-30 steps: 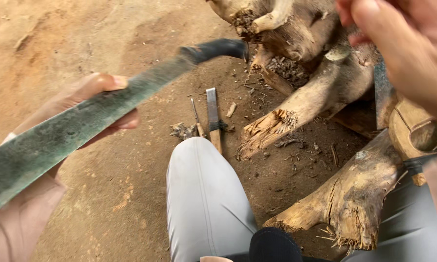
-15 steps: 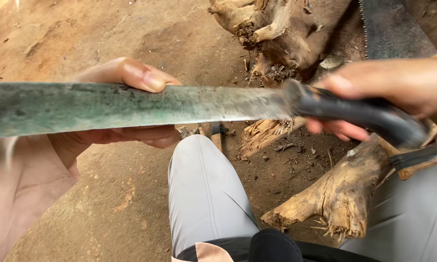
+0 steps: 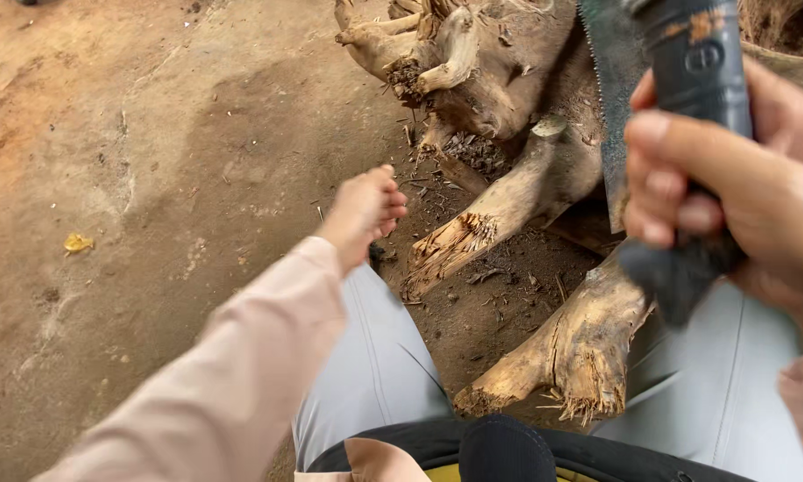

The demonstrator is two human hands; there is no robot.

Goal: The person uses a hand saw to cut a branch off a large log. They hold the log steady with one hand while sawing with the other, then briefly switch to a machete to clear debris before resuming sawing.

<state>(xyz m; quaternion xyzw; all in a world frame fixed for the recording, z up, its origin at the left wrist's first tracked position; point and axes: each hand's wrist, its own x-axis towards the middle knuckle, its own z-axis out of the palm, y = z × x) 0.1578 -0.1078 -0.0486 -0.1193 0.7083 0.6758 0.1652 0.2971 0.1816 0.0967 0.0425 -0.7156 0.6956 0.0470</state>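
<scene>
Seen from above, a seated person's knees in pale grey trousers [image 3: 375, 375] fill the lower frame. Close on the right, the right hand [image 3: 740, 192] is clenched tight around the dark grey handle of a saw [image 3: 700, 62], held upright near the camera; its toothed blade [image 3: 611, 98] runs up along the handle's left side. The left arm, in a pale pink sleeve [image 3: 241, 384], stretches forward over the left knee, and the left hand [image 3: 364, 214] is loosely curled, holding nothing, just above the dirt floor [image 3: 152, 178]. Between the knees lie splintered pale roots [image 3: 571, 344]. Beyond them sits a gnarled tree stump [image 3: 473, 71] with wood chips around it. A small yellow scrap [image 3: 78, 242] lies far left
</scene>
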